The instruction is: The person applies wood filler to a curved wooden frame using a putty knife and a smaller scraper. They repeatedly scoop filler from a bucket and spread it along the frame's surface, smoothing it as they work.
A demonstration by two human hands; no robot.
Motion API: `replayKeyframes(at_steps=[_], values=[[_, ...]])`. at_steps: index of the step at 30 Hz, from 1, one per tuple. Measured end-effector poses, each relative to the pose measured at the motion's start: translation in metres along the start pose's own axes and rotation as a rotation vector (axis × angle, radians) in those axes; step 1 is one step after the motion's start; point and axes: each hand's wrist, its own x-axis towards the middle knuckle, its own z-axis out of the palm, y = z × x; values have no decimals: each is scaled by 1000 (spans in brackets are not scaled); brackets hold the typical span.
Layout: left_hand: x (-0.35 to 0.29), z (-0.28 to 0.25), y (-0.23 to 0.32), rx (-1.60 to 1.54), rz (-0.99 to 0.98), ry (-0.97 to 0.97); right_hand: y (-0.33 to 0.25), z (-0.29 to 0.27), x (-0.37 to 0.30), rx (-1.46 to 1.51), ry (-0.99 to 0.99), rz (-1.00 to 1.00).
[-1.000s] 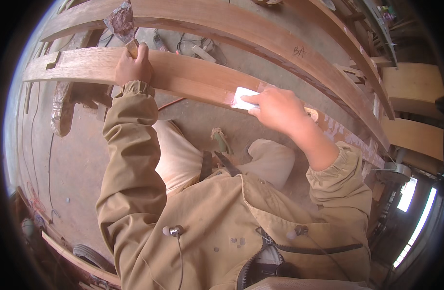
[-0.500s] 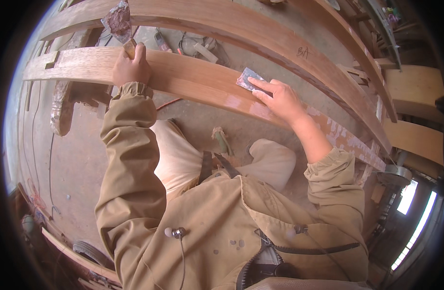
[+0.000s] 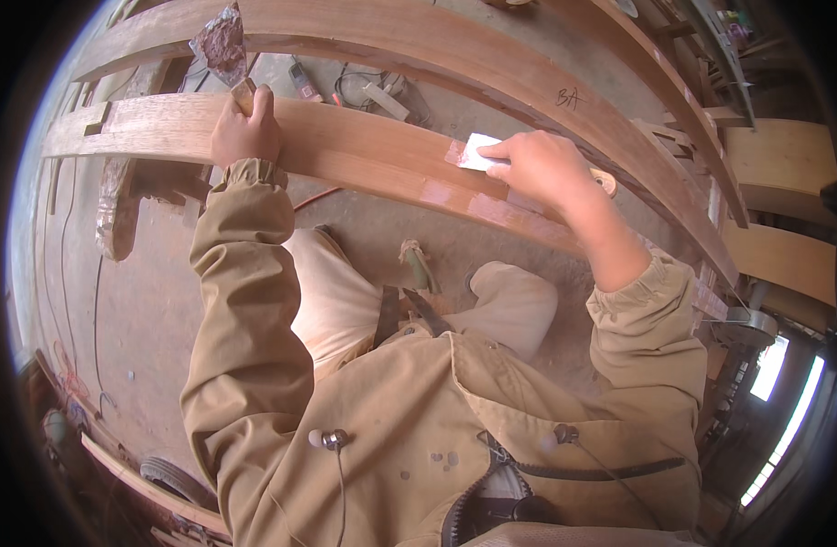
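Observation:
A long curved wooden beam (image 3: 364,132) runs across in front of me, with pale pinkish filler smears (image 3: 446,193) along its near edge. My left hand (image 3: 246,130) is closed round the wooden handle of a putty knife and rests against the beam's left part. Reddish-brown putty (image 3: 222,50) is heaped on that knife's upturned blade. My right hand (image 3: 551,169) grips a second putty knife (image 3: 480,152), fingers pressed on its bright blade, which lies on the beam's face beside a pinkish patch. The end of its wooden handle sticks out past my wrist.
Another curved beam (image 3: 418,46) lies beyond, with more beams at the right. A rough timber support (image 3: 118,210) stands under the left end. Cables and a power tool (image 3: 382,98) are on the floor. A tyre (image 3: 174,479) lies at lower left.
My right hand has turned over on its putty knife, so the blade now looks bright and the handle end shows. The forearm has shifted slightly right. My left hand stays nearly still.

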Motion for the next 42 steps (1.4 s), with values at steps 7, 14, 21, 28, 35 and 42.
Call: replayKeyframes(at_steps=[7, 14, 21, 28, 35, 42], values=[[0, 0, 1, 25, -12, -21, -6, 4, 10, 185, 131, -25], [-1, 0, 0, 32, 4, 21, 2, 43, 10, 358, 142, -45], [1, 0, -3, 47, -27, 9, 8, 21, 4, 247, 106, -51], [2, 3, -2, 25, -1, 15, -34, 8, 13, 26, 110, -71], [0, 2, 0, 11, -28, 19, -30, -10, 14, -108, 24, -72], [2, 2, -4, 46, -31, -28, -25, -15, 14, -144, -45, -73]])
